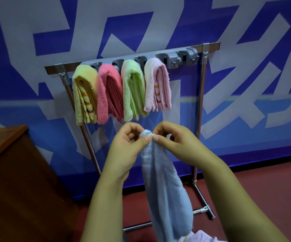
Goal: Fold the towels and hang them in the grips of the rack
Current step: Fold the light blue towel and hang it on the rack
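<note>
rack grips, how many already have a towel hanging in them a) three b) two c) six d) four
d) four: a yellow towel, a dark pink towel, a green towel and a pale pink towel hang side by side from the rack, while two grey grips at its right end hold nothing and the blue towel is pinched by both hands.

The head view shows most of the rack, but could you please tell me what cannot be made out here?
- Grips behind the four hung towels: covered by the towels in the head view, so how each towel is held cannot be told.
- Blue towel: its top is covered by the left hand and right hand, its bottom cut off by the lower edge.
- Pale pink cloth: mostly cut off by the lower edge.
</note>
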### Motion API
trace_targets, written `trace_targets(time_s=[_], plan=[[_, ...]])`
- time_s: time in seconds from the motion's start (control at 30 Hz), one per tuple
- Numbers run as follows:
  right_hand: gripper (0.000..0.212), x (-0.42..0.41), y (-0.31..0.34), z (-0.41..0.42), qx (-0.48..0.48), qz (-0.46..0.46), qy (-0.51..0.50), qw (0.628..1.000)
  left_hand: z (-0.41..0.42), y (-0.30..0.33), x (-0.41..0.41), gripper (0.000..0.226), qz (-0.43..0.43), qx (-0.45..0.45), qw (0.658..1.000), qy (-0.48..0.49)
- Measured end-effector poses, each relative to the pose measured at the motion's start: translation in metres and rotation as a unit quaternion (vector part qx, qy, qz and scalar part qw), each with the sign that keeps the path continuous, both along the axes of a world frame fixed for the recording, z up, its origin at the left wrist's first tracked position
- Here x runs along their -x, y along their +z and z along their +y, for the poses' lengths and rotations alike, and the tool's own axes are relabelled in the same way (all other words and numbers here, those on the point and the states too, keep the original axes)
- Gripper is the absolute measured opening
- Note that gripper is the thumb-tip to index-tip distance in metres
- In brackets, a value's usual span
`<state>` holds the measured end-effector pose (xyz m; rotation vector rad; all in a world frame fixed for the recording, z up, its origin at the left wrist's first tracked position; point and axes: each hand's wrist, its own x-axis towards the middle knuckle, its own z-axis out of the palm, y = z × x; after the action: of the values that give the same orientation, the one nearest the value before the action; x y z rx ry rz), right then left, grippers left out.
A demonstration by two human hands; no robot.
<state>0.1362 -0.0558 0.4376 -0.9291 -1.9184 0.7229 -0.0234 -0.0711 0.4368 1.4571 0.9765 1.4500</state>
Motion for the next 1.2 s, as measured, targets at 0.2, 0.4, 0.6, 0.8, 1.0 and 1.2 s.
trace_targets(time_s=[0.2,0.4,0.6,0.8,1.0,1.2], plan=[[0.010,-0.002,-0.007,0.005,0.084,0.058,0.062,0.993,-0.001,-0.001,0.000,0.021,-0.012,-0.014,1.000,0.006],[0.019,-0.009,-0.006,0.014,0.088,0.011,0.062,0.994,0.000,0.003,0.004,0.021,-0.005,-0.033,0.999,0.014],[0.014,-0.022,-0.013,0.025,0.105,-0.122,-0.008,0.987,0.004,0.013,0.024,0.031,-0.020,-0.050,0.997,0.060],[0.016,-0.007,-0.028,0.021,0.121,-0.003,-0.003,0.993,0.003,0.012,0.026,0.023,0.025,-0.072,0.992,0.096],[0.013,-0.010,-0.028,0.019,0.118,0.018,0.045,0.992,0.007,0.013,0.040,0.028,-0.015,-0.097,0.983,0.155],[0.015,-0.024,-0.023,0.021,0.138,-0.179,0.049,0.973,0.006,0.012,0.061,0.029,-0.030,-0.109,0.976,0.185]])
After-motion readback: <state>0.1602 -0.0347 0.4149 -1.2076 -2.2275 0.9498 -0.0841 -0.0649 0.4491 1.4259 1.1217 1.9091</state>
